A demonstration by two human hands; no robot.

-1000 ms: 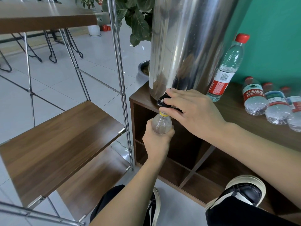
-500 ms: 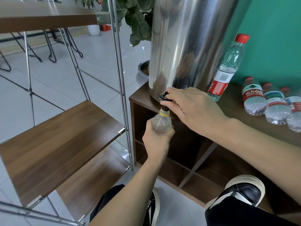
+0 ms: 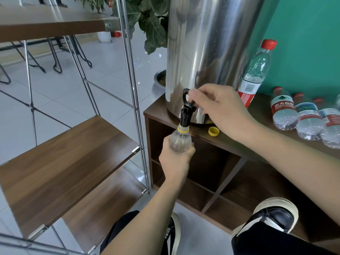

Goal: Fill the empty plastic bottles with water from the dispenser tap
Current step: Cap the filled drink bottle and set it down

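1. While the left hand is gripping the bottle with its fingers curled round the body, the bottle mouth is sitting right under the black tap of the steel dispenser.
2. The right hand is pinching the tap lever between thumb and fingertips; the lever is standing upright.
3. Whether water is running I cannot tell, though the bottle is looking well filled near its neck.
4. To do this step well, the person is needing to keep the bottle straight and its mouth touching the spout, so nothing is spilling on the wooden surface.
5. I am judging that the lever should be worked slowly and the water level watched closely.
6. The yellow cap is lying near the dispenser base, ready for closing.
7. Other bottles are lying well apart to the right.
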